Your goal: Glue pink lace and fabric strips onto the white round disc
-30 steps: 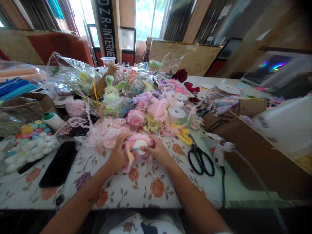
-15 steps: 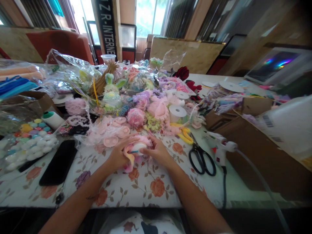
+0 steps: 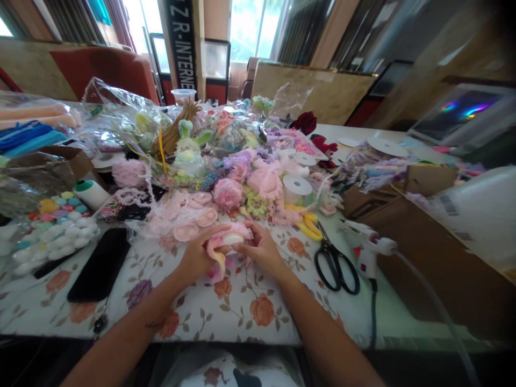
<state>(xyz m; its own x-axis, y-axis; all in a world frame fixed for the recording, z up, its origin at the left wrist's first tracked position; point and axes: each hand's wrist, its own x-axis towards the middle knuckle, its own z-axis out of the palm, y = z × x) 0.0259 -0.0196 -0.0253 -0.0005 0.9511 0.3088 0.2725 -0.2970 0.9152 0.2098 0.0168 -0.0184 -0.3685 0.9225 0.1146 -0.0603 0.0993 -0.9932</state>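
Note:
Just above the flowered tablecloth point(image 3: 181, 317), both hands hold a soft pink fuzzy piece point(image 3: 216, 252) with a yellowish edge and a rounded white part point(image 3: 233, 238) in its middle. My left hand point(image 3: 199, 252) is wrapped round its left side, fingers over the top and partly hidden by the fabric. On the opposite side my right hand point(image 3: 260, 250) grips it, thumb pressed against the white part. What exactly the piece is, I cannot make out. Pale pink padded shapes in clear plastic point(image 3: 189, 217) lie just beyond the left hand.
To the right lie black-handled scissors point(image 3: 336, 266), yellow-handled scissors point(image 3: 308, 223) and a white glue gun point(image 3: 366, 244) with its cord, beside a cardboard box point(image 3: 435, 242). A black phone point(image 3: 100, 266) and bagged pompoms point(image 3: 60, 236) are at left. Behind is a heap including a white ribbon roll point(image 3: 297, 188).
The fingers have shifted slightly on the pink piece, and the blue strip that showed against its white part is no longer visible. The whole view has moved a little.

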